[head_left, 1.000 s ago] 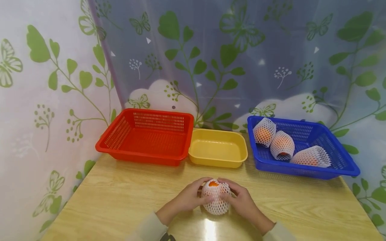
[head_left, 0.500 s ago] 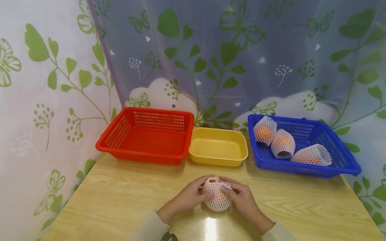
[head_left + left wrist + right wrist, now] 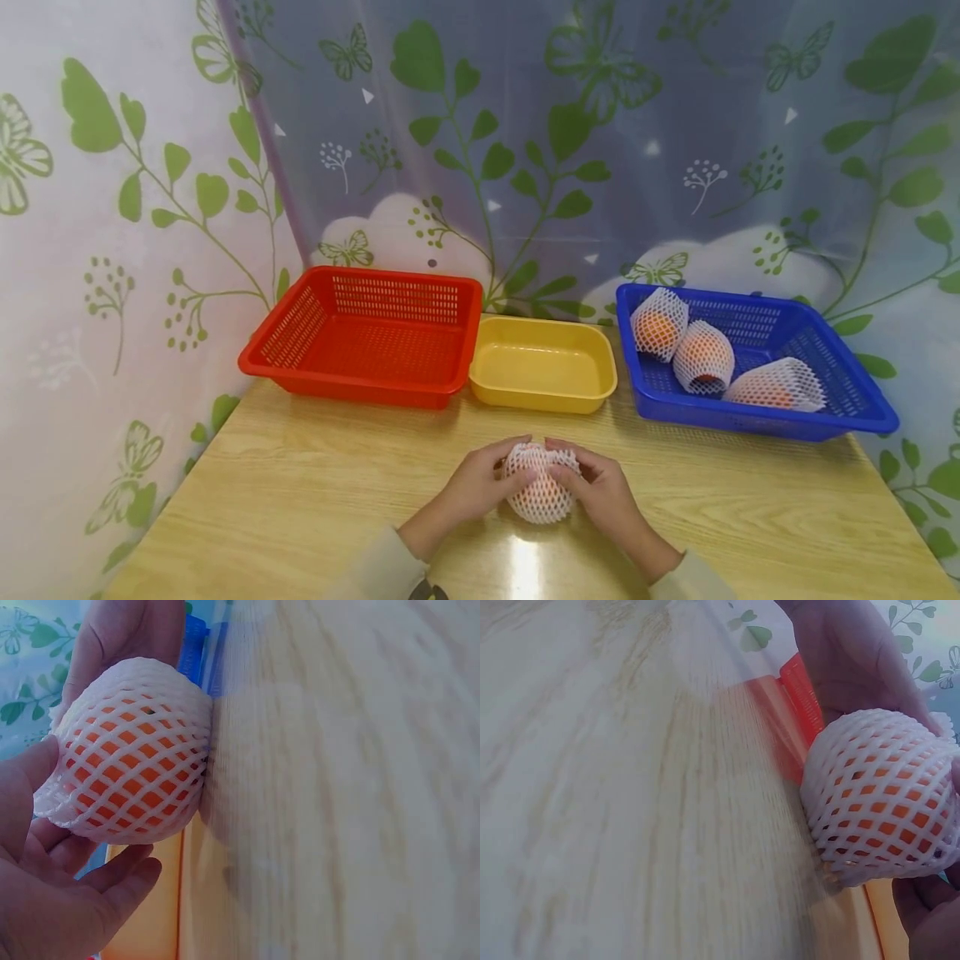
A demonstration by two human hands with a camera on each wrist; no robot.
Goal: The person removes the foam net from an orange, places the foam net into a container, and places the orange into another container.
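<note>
A round orange fruit in a white foam net (image 3: 542,493) is at the front middle of the table. My left hand (image 3: 477,482) holds its left side, thumb on the front and fingers reaching round the back. From the other side my right hand (image 3: 604,493) holds it the same way, thumb pressed on the net near the top. In the left wrist view, orange skin shows through the mesh of the foam net (image 3: 139,761). The right wrist view shows the netted fruit (image 3: 881,799) close to the wooden surface.
Behind the hands stand a red basket (image 3: 360,390), a yellow tray (image 3: 536,402) and a blue basket (image 3: 738,421). Inside the blue one lie three netted fruits, one of them a netted fruit (image 3: 702,358) in the middle. A patterned curtain (image 3: 465,167) hangs behind the table.
The bare orange patch at the top of the fruit has shrunk and is now covered by the net. Both hands have shifted slightly and still hold the fruit.
</note>
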